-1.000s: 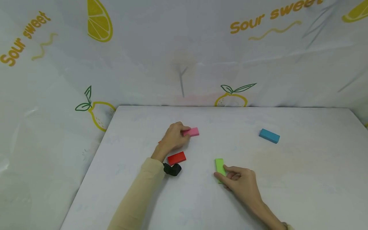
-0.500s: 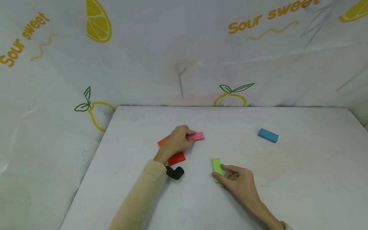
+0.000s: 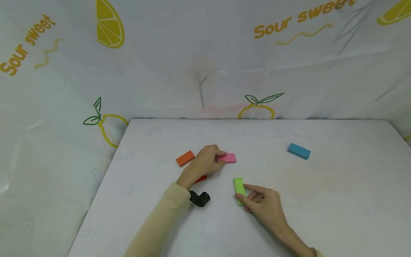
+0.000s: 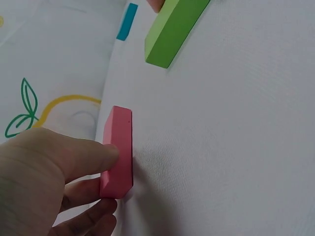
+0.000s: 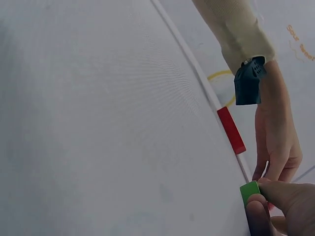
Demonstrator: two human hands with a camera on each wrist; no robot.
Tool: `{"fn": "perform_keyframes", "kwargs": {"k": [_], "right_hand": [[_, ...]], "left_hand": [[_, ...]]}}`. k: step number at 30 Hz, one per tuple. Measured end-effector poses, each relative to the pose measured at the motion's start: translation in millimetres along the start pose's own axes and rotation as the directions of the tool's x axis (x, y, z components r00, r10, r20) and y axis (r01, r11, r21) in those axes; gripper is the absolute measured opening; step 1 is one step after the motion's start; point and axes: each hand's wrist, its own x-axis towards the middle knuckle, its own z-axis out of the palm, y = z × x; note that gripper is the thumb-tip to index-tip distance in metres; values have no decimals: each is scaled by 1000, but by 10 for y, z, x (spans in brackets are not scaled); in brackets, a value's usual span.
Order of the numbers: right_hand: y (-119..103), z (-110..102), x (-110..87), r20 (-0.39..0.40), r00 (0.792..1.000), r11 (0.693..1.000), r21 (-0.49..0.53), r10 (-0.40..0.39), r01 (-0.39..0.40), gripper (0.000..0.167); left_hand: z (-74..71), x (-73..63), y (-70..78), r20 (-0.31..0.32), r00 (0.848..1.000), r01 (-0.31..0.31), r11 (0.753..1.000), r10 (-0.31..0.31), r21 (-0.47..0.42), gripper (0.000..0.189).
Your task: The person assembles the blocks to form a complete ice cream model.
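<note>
A: What has the left hand [image 3: 205, 162] got hold of?

B: The flat, rectangular pink block [image 3: 229, 158]; thumb and fingers pinch its left end, and the right end sticks out past them; whether it rests on the table or sits slightly off it, I can't tell from here.

A: And the right hand [image 3: 265, 205]?

B: Grasping as well; thumb and a finger pinch the slim, rectangular light-green block [image 3: 238, 182] towards its near end; the far end shows bare.

A: How do those two lie to each other?

B: Apart, though near; the green one is nearer the person and a little to the right, running near to far; the pink one runs left to right.

A: I can see a rectangular orange block [image 3: 185, 158] too; it's just left of the left hand, set at a slant.

B: Yes, and a rectangular red block [image 3: 201, 179] on the near side of that hand; from above, the wrist hides most of it.

A: Then the rectangular blue block [image 3: 299, 151] lies off to the far right; well apart from both hands; its left end points farther away.

B: All of it on the white table [image 3: 337, 200]; there's a bent black piece [image 3: 199, 198] at the left wrist, beside the cream sleeve [image 3: 160, 221].
</note>
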Motion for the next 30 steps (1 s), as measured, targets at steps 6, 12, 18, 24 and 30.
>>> {"fn": "perform_keyframes", "kwargs": {"k": [6,12,18,24,30], "right_hand": [[12,13,0,-3,1000,1000,-1,-13,13,42],[35,27,8,-6,1000,1000,-8,-17,17,42],[39,39,7,-18,999,999,-24,-30,30,42],[11,39,2,-24,1000,1000,-19,-16,15,44],[4,42,5,-26,1000,1000,-19,-14,13,45]], "left_hand": [[47,-24,67,12,999,-39,999,39,-2,32],[89,-45,106,25,998,-58,998,58,-15,32],[144,-71,94,31,997,-68,997,70,-45,34],[227,-122,44,-33,995,-101,991,98,-90,33],[313,-170,8,-111,987,-128,984,115,-123,32]]}}
